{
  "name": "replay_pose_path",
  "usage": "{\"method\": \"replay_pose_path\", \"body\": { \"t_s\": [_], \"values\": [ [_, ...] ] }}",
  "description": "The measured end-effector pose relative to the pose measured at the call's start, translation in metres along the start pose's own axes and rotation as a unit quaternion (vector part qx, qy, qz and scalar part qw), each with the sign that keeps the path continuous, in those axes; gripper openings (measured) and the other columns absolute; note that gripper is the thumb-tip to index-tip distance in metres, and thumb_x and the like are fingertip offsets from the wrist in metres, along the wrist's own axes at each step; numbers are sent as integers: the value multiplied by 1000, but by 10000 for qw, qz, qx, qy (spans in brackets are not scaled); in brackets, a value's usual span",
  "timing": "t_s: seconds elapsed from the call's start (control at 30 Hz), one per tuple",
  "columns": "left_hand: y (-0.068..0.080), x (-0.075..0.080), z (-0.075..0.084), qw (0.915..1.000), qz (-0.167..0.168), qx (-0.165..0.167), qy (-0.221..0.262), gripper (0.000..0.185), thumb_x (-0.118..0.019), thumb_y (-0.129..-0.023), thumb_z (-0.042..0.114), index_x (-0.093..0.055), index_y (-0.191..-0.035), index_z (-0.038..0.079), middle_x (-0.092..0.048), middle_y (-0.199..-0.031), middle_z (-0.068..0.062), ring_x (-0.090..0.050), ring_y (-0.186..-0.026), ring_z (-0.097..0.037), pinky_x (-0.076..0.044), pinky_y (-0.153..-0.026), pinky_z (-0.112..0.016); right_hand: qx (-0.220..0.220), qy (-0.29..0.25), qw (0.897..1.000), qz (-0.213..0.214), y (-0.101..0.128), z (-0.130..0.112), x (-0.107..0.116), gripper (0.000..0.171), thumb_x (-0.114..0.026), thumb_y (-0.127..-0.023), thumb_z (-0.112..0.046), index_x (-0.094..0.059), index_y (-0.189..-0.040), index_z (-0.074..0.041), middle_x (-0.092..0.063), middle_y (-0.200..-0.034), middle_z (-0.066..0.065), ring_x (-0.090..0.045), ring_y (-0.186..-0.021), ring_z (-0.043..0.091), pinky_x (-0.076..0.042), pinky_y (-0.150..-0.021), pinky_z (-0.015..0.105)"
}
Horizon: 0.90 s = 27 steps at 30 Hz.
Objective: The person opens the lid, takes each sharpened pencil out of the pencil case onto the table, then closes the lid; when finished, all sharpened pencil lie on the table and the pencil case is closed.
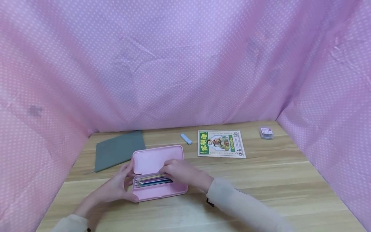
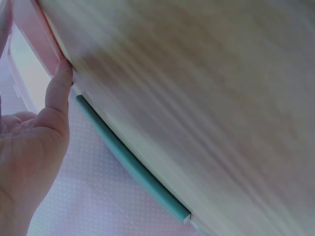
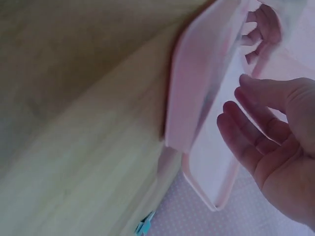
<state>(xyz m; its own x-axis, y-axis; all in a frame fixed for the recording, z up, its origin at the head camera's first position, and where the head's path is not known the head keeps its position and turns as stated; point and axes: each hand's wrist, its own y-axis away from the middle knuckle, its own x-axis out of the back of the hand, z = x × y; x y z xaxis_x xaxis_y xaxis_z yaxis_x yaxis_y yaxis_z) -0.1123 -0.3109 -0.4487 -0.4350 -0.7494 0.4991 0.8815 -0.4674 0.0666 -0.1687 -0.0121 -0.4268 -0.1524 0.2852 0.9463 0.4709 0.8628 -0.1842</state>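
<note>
A pink pencil case lies open on the wooden table, lid flat behind the tray. Several coloured pencils lie in the tray. My left hand grips the case's left end, thumb at the front corner and fingers behind. In the left wrist view its thumb presses the pink case edge. My right hand hovers over the pencils with loose fingers and holds nothing. The right wrist view shows the right hand beside the case, fingers slightly bent and empty.
A grey folder lies behind and left of the case, its teal edge close to my left hand. A blue eraser, a green-bordered booklet and a small clear box lie toward the back right. Pink dotted cloth walls three sides.
</note>
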Motion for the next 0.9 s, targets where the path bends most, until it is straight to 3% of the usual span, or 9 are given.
{"method": "replay_pose_path", "body": {
  "t_s": [0.53,0.9],
  "values": [
    [2,-2,0,10000,57,-43,-13,146,-98,-64,22,11,-161,6,-9,-155,-27,-42,-131,-47,-46,-108,-43,-417,219,9987,-191,-2,-3,-10,20,-74,-92,-4,-81,-107,-16,-75,-97,-5,-66,-84,3,-55,-81,14],
    [3,-4,-1,9999,117,-112,-36,145,-98,-64,22,9,-161,8,-11,-153,-27,-43,-130,-46,-46,-107,-43,-584,316,9974,-280,-4,-7,-11,21,-74,-92,-5,-80,-109,-17,-73,-96,-4,-63,-83,4,-55,-80,14]
  ]
}}
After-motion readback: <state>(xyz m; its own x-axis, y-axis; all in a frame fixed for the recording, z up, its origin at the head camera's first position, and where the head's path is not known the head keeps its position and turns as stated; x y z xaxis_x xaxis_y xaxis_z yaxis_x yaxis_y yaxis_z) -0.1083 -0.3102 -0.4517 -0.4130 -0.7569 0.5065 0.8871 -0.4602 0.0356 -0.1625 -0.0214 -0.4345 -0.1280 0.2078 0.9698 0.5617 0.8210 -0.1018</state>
